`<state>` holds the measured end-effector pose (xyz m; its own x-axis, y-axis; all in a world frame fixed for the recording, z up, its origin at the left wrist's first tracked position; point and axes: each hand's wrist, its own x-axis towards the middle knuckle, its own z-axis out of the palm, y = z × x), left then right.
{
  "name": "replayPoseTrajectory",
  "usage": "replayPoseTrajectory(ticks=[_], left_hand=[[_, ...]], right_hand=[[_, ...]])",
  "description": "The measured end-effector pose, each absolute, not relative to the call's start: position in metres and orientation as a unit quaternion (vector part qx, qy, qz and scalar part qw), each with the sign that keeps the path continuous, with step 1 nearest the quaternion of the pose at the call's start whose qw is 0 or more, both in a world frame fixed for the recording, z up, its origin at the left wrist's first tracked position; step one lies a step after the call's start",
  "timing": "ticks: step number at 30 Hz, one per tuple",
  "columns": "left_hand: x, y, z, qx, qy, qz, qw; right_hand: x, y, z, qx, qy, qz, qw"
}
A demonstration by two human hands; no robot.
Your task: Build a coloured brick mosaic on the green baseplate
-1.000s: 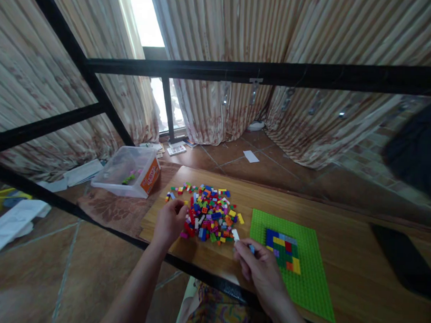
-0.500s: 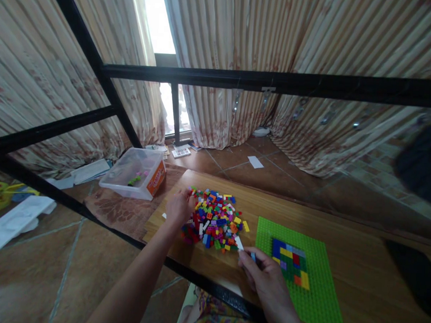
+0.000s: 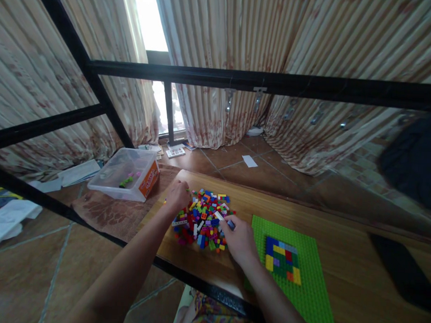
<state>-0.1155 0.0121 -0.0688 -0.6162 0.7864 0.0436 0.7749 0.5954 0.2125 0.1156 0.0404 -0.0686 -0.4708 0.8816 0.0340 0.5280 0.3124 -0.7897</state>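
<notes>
A heap of small coloured building bricks (image 3: 206, 220) lies on the wooden tabletop. My left hand (image 3: 178, 196) is at the heap's far left edge, fingers curled downward and closed; what they hold, if anything, is hidden. Over the heap's right side, my right hand (image 3: 239, 238) grips a long white brick (image 3: 219, 216) that sticks out past the fingertips. A small dark blue piece (image 3: 231, 224) shows by those fingers too. Right of this hand is a green studded baseplate (image 3: 312, 268) bearing a patchwork block of bricks (image 3: 282, 257) in blue, yellow, green, red and orange.
The wooden table (image 3: 343, 262) carries a dark flat object (image 3: 400, 269) at its right. A black metal rail (image 3: 219, 77) crosses ahead. On the floor at left stands a clear plastic box (image 3: 124, 174) holding a few pieces. Papers lie about; pleated curtains (image 3: 228, 33) hang behind.
My right hand has moved left and away from me, bringing the white brick over the heap. My left hand has shifted slightly at the heap's far left edge. The view has turned slightly right.
</notes>
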Motion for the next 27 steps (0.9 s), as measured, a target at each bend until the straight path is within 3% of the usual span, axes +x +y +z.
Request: replayPoseTrajectory(ticks=[6,14,17,21,23,27], left_hand=[[-0.117,0.004,-0.071,0.434,0.893,0.112,0.025],[-0.117,-0.003,-0.063,0.407,0.903,0.133,0.036],[-0.118,-0.011,-0.060,0.367,0.892,0.252,0.071],[-0.096,-0.030,-0.056,0.290,0.758,0.536,0.232],[-0.073,-0.041,-0.052,0.253,0.675,0.616,0.318],[-0.024,-0.057,-0.042,0.205,0.602,0.672,0.379]], right_hand=[[0.098,0.050,-0.072,-0.366,-0.852,0.284,0.243],[0.093,0.061,-0.085,-0.312,-0.879,0.266,0.244],[0.097,0.059,-0.086,-0.320,-0.863,0.281,0.271],[0.101,0.049,-0.078,-0.334,-0.813,0.344,0.330],[0.098,0.041,-0.071,-0.336,-0.764,0.426,0.350],[0.089,0.021,-0.059,-0.313,-0.622,0.621,0.359]])
